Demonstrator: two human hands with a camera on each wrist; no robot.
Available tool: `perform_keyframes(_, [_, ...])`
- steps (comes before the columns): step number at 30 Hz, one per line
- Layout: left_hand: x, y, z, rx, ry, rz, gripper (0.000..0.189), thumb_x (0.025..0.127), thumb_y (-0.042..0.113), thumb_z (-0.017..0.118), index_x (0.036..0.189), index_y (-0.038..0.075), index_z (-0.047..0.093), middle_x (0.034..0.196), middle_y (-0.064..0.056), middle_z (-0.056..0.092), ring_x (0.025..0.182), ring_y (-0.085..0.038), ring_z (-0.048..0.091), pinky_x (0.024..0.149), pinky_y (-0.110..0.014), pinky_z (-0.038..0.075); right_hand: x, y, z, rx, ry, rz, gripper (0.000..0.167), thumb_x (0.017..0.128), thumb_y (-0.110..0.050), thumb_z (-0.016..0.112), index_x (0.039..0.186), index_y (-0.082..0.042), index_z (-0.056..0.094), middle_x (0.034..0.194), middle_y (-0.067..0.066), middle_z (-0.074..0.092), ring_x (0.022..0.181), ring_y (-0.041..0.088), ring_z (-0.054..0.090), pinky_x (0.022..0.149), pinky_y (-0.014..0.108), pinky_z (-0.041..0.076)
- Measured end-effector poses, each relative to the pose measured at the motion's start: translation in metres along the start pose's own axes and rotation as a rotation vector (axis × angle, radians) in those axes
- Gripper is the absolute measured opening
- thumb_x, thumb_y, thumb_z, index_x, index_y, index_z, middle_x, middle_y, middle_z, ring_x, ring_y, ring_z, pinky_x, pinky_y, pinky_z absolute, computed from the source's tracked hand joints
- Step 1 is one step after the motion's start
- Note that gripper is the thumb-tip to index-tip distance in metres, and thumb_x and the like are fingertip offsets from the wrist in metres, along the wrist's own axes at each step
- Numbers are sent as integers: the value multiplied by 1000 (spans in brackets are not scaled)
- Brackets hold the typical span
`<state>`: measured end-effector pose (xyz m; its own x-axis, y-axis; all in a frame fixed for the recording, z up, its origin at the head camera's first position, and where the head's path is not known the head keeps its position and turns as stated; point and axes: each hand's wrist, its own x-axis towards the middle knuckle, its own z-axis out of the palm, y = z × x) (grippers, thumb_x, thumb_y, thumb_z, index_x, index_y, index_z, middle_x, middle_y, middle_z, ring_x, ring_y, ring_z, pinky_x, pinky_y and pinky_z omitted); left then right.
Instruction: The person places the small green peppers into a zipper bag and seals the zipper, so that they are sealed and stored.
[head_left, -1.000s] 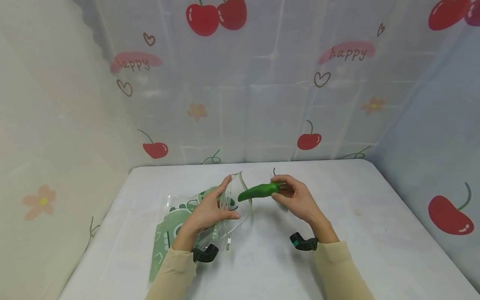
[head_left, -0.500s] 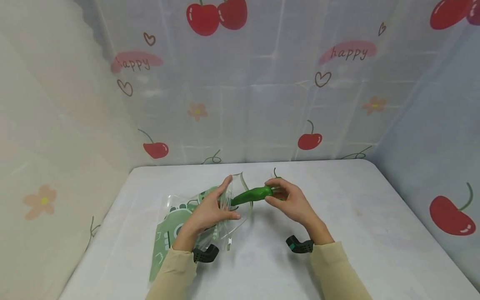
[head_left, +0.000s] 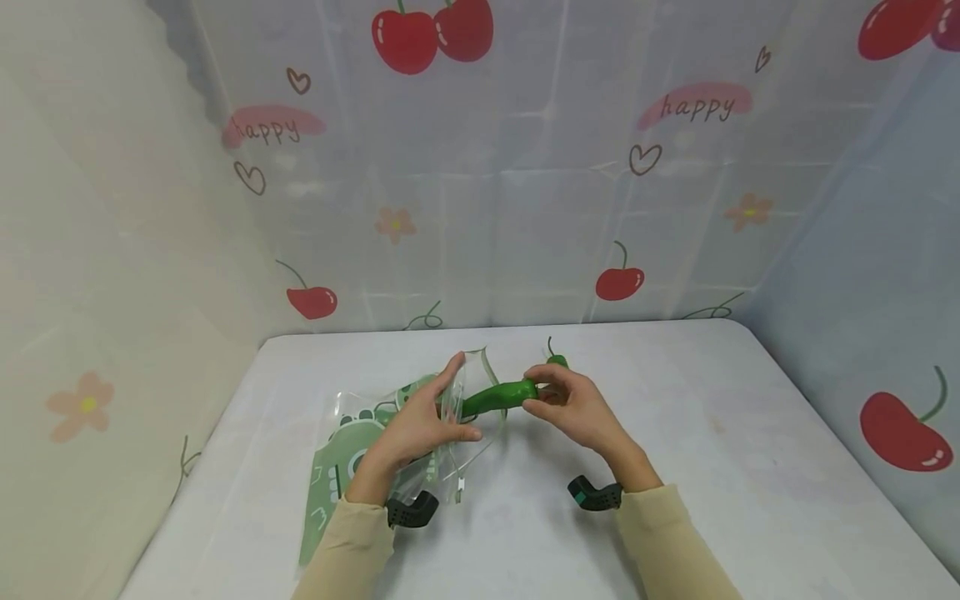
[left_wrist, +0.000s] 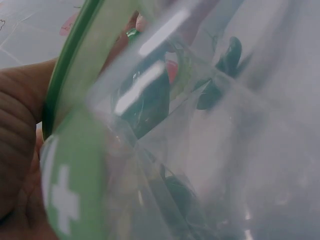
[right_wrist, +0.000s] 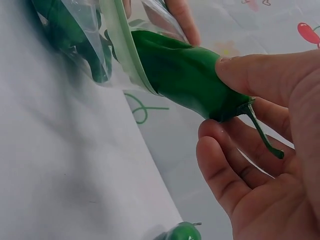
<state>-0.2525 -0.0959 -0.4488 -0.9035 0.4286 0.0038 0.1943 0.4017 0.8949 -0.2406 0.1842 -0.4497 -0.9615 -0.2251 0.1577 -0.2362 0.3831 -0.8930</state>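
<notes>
**Pepper (head_left: 506, 395) in right hand (head_left: 577, 408), far end inside bag (head_left: 326, 492) mouth**

Right hand: narrow pinch on the stem end of the pepper. Right wrist view has the thumb on one side and fingers on the other, stem (right_wrist: 262, 130) poking out toward the palm.

Left hand: wide, thumb and index finger well apart at the bag mouth, clear plastic bunched between them. Remaining fingers mostly hidden, can't tell how they sit.

Pepper: lies between the hands, body up off the tabletop (head_left: 750, 458). It runs past the pale green rim (right_wrist: 125, 45) into the bag; stem half sticks out on the right hand's side.

Bag: clear film with green cartoon print, spreads out under and to the left of the left hand. Small slider (head_left: 461, 484) hangs at the mouth, just nearer the wearer than the left thumb. Dark green items (right_wrist: 65, 25) show through the film; too blurred to count.

Second pepper (head_left: 557, 360): on the tabletop just beyond the right hand, stem pointing away from it, partly hidden by the fingers.

Rest: black wrist mounts (head_left: 412, 510) on both wrists, beige sleeves (head_left: 341, 550) behind them. Cherry-print backdrop (head_left: 525, 217) beyond both hands.
</notes>
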Motion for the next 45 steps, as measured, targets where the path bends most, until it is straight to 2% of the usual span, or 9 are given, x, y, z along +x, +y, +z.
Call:
perform_keyframes(4, [0, 0, 0, -9, -8, 1, 115, 75, 32, 94, 156, 59, 17, 156, -2, 41, 52, -15, 41, 54, -29, 44, 0, 1, 3, -2, -7, 5, 40, 91, -20, 81, 128, -17, 66, 129, 7, 66, 103, 23, 70, 85, 32, 59])
perform_keyframes(11, [-1, 0, 0, -23, -14, 7, 114, 77, 28, 93, 156, 59, 17, 157, -1, 40, 52, -15, 41, 53, -29, 44, 0, 4, 8, -22, -2, 22, 41, 90, -20, 81, 128, -18, 66, 127, 5, 65, 102, 21, 70, 83, 32, 59])
perform_keyframes(14, [-1, 0, 0, -10, -10, 6, 114, 76, 33, 93, 158, 57, 17, 157, -2, 40, 51, -15, 40, 53, -29, 43, 0, 3, 12, -19, -1, 27, 41, 90, -20, 82, 128, -17, 65, 126, 5, 64, 101, 21, 70, 83, 33, 59])
perform_keyframes(20, [-3, 1, 0, -10, -4, 9, 113, 78, 26, 92, 157, 58, 17, 157, -2, 40, 51, -15, 40, 53, -29, 43, 1, 5, 20, -12, -13, 22, 37, 90, -18, 82, 125, -18, 67, 122, 3, 65, 103, 20, 72, 85, 34, 60])
perform_keyframes(27, [-3, 3, -2, -22, -10, 19, 113, 78, 25, 92, 157, 57, 18, 156, 0, 40, 50, -15, 40, 52, -28, 43, 2, 7, 27, -45, 23, -1, 30, 90, -11, 80, 117, -19, 71, 111, 5, 67, 95, 16, 70, 81, 28, 58])
perform_keyframes(39, [-3, 3, -1, -16, -6, 23, 113, 79, 22, 92, 157, 57, 18, 159, 0, 39, 48, -14, 40, 51, -28, 44, 4, 7, 35, -36, 67, -12, 25, 90, -9, 80, 113, -17, 73, 109, 7, 71, 88, 16, 70, 74, 26, 56])
perform_keyframes(45, [-3, 4, -1, 3, 1, 17, 114, 77, 27, 93, 157, 58, 18, 154, -3, 44, 49, -13, 40, 50, -28, 43, 4, 5, 40, -29, 72, -23, 25, 90, -8, 79, 112, -16, 72, 107, 5, 74, 90, 16, 69, 77, 26, 56])
